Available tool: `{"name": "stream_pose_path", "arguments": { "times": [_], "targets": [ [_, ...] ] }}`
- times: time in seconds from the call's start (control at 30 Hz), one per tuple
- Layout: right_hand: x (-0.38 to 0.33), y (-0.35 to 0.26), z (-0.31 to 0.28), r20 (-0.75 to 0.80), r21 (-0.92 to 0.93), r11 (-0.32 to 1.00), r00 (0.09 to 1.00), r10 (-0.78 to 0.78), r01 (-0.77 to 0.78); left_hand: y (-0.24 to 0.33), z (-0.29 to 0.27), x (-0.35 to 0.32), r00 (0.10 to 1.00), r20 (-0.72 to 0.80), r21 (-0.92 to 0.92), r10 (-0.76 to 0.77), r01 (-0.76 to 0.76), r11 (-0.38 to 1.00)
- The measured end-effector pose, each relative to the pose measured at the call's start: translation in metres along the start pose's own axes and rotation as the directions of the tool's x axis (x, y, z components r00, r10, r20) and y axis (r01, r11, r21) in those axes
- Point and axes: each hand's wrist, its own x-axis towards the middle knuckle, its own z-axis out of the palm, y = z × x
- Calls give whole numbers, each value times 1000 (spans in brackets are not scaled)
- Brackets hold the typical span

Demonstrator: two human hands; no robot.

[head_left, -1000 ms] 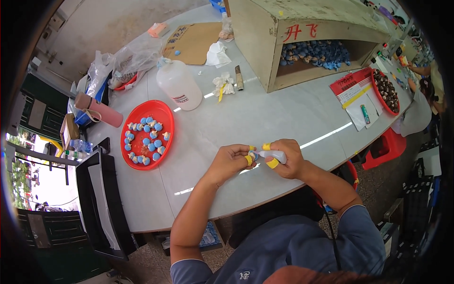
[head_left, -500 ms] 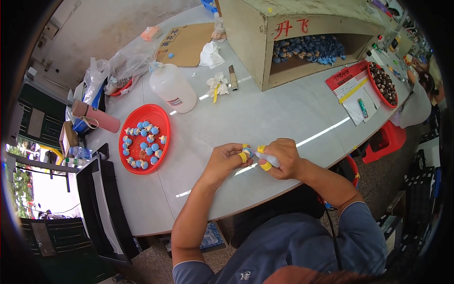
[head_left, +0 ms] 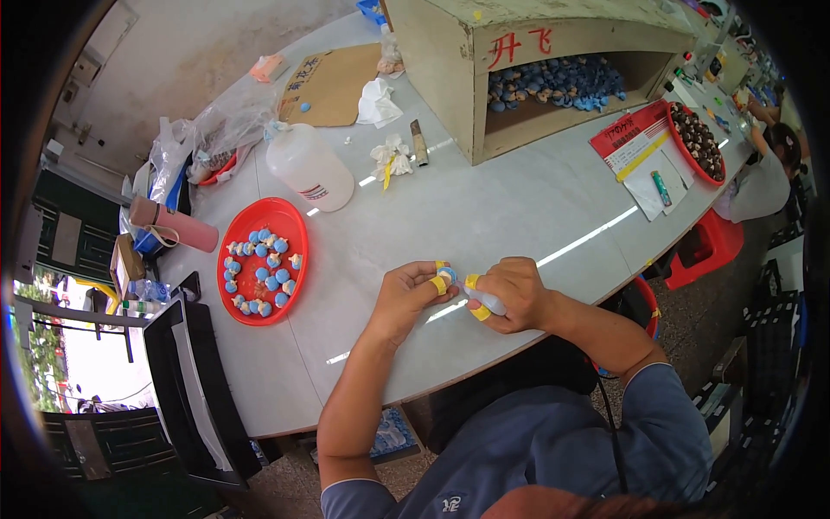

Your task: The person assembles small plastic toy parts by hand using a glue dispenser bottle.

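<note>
Between the yellow-taped thumb and finger of my left hand (head_left: 408, 294) is a small blue-and-cream figurine head (head_left: 447, 274). My right hand (head_left: 519, 292), also with yellow tape on its fingers, is closed around a small translucent squeeze bottle (head_left: 489, 302). The bottle's tip points left toward the small head, close to it; whether they touch is too small to tell. Both hands are above the near edge of the grey table (head_left: 346, 259). To the left, a round red tray (head_left: 262, 298) holds several similar blue-and-cream heads (head_left: 282, 275).
A large white plastic bottle (head_left: 311, 169) stands behind the tray, near crumpled tissue (head_left: 392, 156). At the back, an open-fronted box (head_left: 437, 78) holds many blue pieces (head_left: 562, 85). A red tray of dark pieces (head_left: 697, 141) is at right. A pink flask (head_left: 186, 229) lies at left.
The squeeze bottle has tilted slightly in my right hand, and the small head has turned a little between my left fingers. The whole view has shifted slightly.
</note>
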Motion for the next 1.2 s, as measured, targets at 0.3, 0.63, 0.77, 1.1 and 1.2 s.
{"name": "stream_pose_path", "arguments": {
  "times": [0.3, 0.63, 0.77, 1.1, 1.2],
  "targets": [
    [1, 3, 2, -45, -5, 1000, 999, 10, -10, 1, 2, -1, 998, 58, 32, 1, -3, 999],
    [-2, 3, 2, -39, 6, 1000, 999, 19, -19, -1, 1, -1, 999, 38, 18, -4, 4, 1000],
    [0, 2, -1, -39, -1, 1000, 999, -2, 2, 0, 3, -2, 999, 37, 30, -2, 1, 1000],
    [-2, 2, 0, -26, 6, 1000, 1000, -6, 6, 1, 1, -2, 1000, 19, 24, 0, -1, 1000],
    [-2, 2, -1, -27, 7, 1000, 1000, -9, 10, 2, 2, -3, 1000, 18, 18, -3, 3, 1000]
  ]
}}
